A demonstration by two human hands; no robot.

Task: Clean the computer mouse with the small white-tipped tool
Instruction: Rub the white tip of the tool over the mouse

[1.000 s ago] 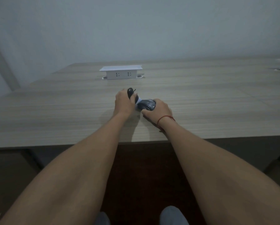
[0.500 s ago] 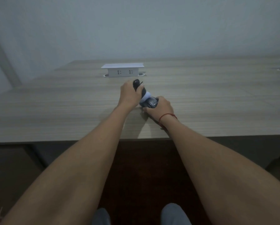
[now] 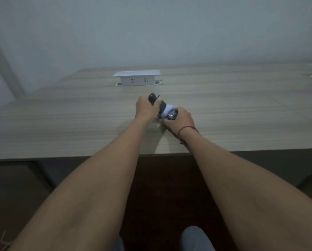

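Both fists (image 3: 146,108) (image 3: 180,119) outstretched, tool (image 3: 160,105) against mouse (image 3: 172,115).

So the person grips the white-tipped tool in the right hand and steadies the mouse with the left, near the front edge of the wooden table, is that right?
Not quite: the hands are swapped. In the head view the left hand grips the white-tipped tool, while the right hand, the one with the red wrist string, steadies the mouse. The rest holds: this happens near the front edge of the wooden table.

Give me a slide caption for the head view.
Left hand presses white-tipped tool on mouse held by right hand.
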